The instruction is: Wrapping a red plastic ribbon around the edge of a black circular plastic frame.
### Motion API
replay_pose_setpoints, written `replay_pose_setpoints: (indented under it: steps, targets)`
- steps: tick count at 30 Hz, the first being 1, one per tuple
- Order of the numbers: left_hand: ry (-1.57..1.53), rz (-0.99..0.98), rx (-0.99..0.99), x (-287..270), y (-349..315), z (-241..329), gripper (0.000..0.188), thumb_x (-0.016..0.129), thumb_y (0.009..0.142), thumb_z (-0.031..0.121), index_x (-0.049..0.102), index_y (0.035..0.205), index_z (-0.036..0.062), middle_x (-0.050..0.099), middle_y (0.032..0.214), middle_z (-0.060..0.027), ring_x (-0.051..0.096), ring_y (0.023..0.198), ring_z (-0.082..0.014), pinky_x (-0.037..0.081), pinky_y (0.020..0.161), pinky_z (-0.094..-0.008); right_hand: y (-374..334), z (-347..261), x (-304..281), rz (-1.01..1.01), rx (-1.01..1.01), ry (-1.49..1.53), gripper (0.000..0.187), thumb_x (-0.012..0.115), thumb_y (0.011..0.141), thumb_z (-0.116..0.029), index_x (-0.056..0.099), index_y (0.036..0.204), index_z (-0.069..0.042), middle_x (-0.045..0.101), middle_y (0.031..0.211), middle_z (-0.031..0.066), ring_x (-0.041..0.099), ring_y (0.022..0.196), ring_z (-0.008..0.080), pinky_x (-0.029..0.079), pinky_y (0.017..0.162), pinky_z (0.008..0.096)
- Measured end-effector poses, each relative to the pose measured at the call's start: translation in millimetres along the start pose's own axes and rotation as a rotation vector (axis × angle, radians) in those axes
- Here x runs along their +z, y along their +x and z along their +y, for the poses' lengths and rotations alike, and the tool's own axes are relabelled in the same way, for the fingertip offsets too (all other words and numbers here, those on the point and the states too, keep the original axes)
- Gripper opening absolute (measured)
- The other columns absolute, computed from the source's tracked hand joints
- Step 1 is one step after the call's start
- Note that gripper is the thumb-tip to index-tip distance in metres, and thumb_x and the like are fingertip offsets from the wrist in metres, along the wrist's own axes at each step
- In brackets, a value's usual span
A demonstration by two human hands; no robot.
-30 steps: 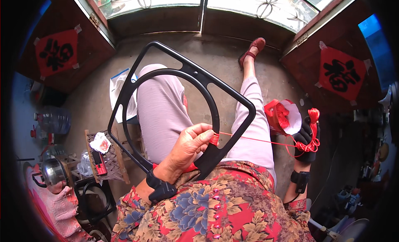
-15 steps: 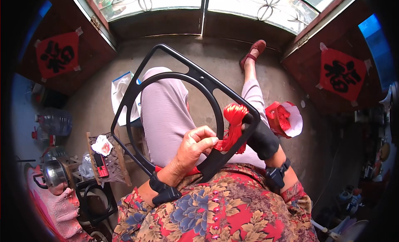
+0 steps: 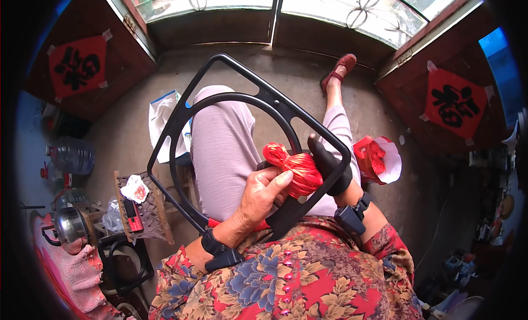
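A bundle of shiny red cord point(image 3: 301, 174), tied near one end, sits within the near right part of a black square frame with a round ring point(image 3: 224, 97). My left hand point(image 3: 258, 193) is bare and pinches the bundle between thumb and fingers. On the other side, my right hand point(image 3: 328, 165), in a black glove, cradles the bundle. Its thumb stands up, and the bundle partly hides its other fingers. The frame lies tilted over my lap, its near edge against my floral shirt and red showing along that edge.
A small woven stool point(image 3: 157, 213) at left carries a red phone point(image 3: 132, 215) and crumpled white paper point(image 3: 135, 189). Near it are a metal pot point(image 3: 71, 232) and another black frame point(image 3: 125, 265). A red bag point(image 3: 374, 158) stands right; a white bag point(image 3: 163, 127) lies beyond my knee.
The cord bundle has turned and moved left, from hanging near the frame's right corner to lying between both hands. My gloved hand has come round beside it, thumb raised.
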State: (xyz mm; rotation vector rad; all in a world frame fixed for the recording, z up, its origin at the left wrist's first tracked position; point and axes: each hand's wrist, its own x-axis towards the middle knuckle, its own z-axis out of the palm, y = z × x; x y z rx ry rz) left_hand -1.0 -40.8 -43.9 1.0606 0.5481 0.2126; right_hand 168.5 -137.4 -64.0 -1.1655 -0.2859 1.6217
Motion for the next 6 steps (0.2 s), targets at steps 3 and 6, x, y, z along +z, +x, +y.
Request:
replay_pose_setpoints:
  steps: [3,6]
  targets:
    - [-0.115,0.048,-0.015,-1,0,-6,0.034,0.051,0.091,0.034,0.061,0.079,0.0038,0.056,0.065,0.0014,0.048,0.055,-0.0056,0.039,0.051,-0.0198,8,29,-13,-0.189,-0.599,-0.017,0.039,0.043,0.092,-0.010,0.041,0.128,0.004,0.052,0.123,0.0131,0.052,0.109,0.0192,0.041,0.094,0.0283]
    - [-0.127,0.062,-0.041,-2,0,-6,0.033,0.048,0.092,0.032,0.060,0.078,0.0040,0.056,0.065,0.0010,0.050,0.055,-0.0063,0.040,0.052,-0.0205,10,34,-25,-0.247,-0.485,0.085,0.041,0.043,0.092,-0.010,0.039,0.130,0.003,0.051,0.125,0.0129,0.052,0.110,0.0194,0.041,0.095,0.0288]
